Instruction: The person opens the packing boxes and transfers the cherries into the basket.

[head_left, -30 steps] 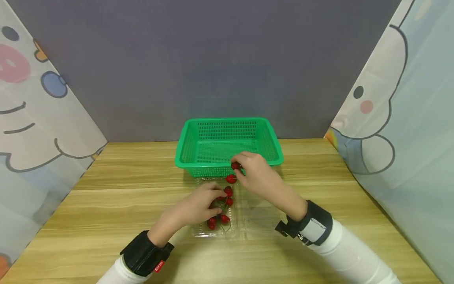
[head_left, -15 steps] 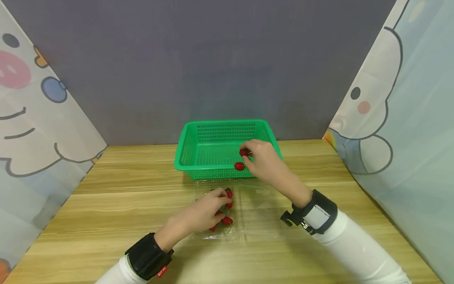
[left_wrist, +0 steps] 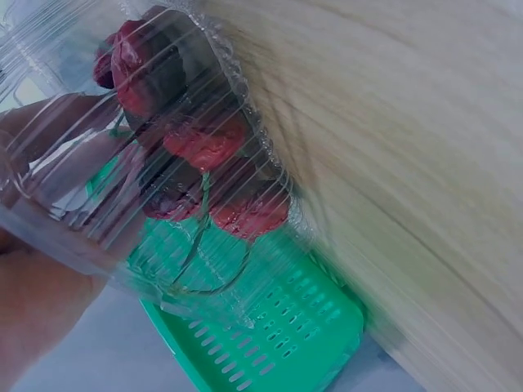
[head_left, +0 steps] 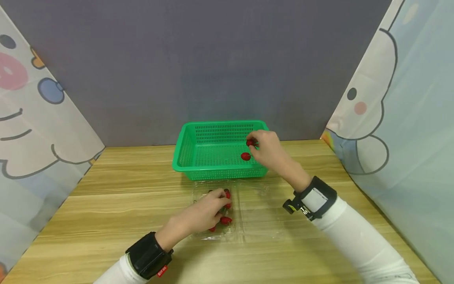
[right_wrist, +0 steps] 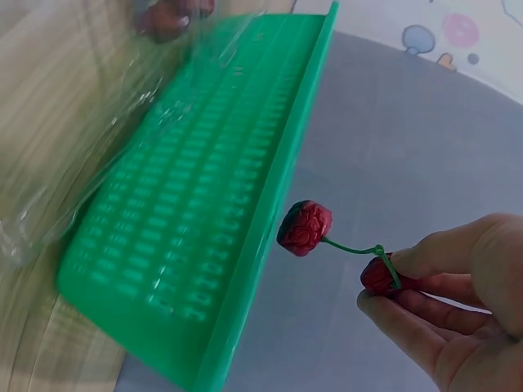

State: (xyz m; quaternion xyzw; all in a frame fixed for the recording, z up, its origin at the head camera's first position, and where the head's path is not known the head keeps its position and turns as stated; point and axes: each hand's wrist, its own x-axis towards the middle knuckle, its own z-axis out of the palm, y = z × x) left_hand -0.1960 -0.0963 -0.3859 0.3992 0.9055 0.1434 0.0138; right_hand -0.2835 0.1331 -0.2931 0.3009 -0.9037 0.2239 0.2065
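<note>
Pinched between the thumb and fingers of my right hand [head_left: 268, 148] is one of a pair of red cherries [right_wrist: 304, 228] joined by a green stem. Its partner dangles free above the green basket [head_left: 227, 167], apart from the rim. My left hand [head_left: 205, 211] reaches into a clear plastic clamshell box [head_left: 232, 232] in front of the basket. Its fingers bend over several red cherries [head_left: 226, 220] with green stems. Through the box wall in the left wrist view, fingers [left_wrist: 49, 131] lie beside the cherries [left_wrist: 208, 143]; whether they grip one is unclear.
The box's clear lid [head_left: 260, 213] lies opened flat to the right on the wooden table [head_left: 117, 205]. A grey wall [head_left: 227, 59] stands close behind the basket. Printed cartoon panels [head_left: 408, 118] flank both sides.
My right hand has carried the cherry pair forward and to the right, from the basket's front edge to over its right side. The left hand has shifted slightly among the cherries in the box.
</note>
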